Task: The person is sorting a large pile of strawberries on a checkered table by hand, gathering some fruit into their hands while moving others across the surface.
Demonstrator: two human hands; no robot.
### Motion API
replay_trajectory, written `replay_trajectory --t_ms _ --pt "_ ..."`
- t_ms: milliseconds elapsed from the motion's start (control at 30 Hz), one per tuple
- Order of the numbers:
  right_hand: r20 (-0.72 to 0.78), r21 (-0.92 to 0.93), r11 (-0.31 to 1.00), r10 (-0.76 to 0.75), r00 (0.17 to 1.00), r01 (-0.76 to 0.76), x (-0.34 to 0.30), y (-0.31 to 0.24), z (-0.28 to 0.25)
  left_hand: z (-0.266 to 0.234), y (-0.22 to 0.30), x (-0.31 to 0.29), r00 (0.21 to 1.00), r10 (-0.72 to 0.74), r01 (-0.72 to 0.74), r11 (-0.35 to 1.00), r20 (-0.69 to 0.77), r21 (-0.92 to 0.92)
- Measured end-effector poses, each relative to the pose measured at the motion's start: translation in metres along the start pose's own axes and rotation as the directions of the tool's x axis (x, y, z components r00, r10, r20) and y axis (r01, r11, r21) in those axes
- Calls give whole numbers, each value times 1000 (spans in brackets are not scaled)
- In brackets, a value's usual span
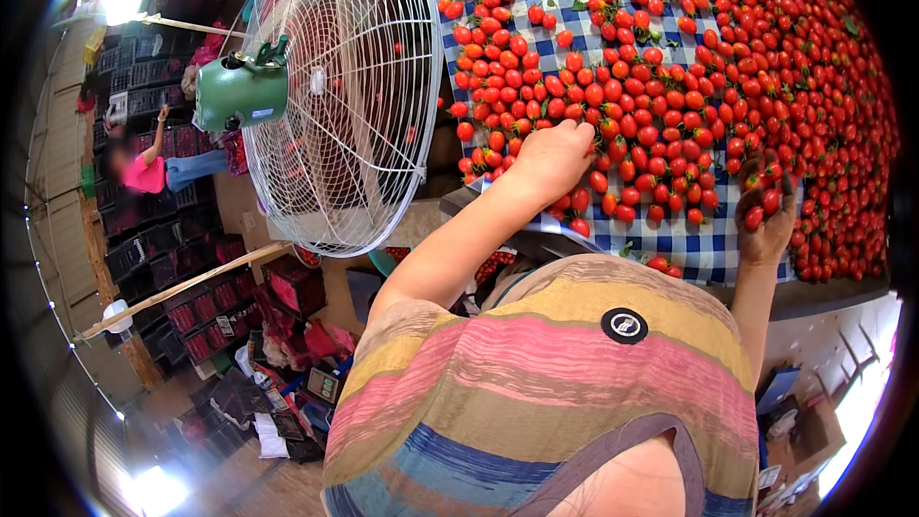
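Small red cherry tomatoes (pixel 661 139) lie thickly over a blue-and-white checked cloth (pixel 713 254) on the table. My left hand (pixel 553 161) is among them near the table's front, its fingers curled down and pressed together at the tomatoes. Whatever sits between those fingertips is hidden. Farther right, my right hand (pixel 773 228) is cupped, palm up, around a few cherry tomatoes (pixel 755 217); its fingers look dark. Several of the tomatoes carry bits of green stem.
A large caged fan (pixel 335 86) with a green motor stands left of the table. The tomatoes pile deepest at the right (pixel 842 134). Stacked dark crates (pixel 206 306) line the left side, where a person in a pink top (pixel 144 172) raises an arm.
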State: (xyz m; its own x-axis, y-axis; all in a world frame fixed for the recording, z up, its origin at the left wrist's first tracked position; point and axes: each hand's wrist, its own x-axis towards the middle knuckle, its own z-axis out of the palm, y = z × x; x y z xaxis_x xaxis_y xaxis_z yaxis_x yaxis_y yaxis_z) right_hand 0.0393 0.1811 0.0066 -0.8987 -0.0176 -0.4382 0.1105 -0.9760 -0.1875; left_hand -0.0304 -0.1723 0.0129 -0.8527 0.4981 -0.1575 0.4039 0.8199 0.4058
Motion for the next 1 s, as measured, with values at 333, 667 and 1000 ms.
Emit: replay_trajectory --t_ms 333,667,1000 --pt "-1 -42 842 539 842 -538 -1 117 49 -87 68 -5 971 193 -230 911 -139 -343" --pt "313 137 968 159 936 -210 -43 29 28 -35 -80 -30 946 -319 320 887 -60 332" --pt "-72 26 890 -452 889 455 -269 -85 -122 -1 47 -25 868 477 -442 869 137 -222"
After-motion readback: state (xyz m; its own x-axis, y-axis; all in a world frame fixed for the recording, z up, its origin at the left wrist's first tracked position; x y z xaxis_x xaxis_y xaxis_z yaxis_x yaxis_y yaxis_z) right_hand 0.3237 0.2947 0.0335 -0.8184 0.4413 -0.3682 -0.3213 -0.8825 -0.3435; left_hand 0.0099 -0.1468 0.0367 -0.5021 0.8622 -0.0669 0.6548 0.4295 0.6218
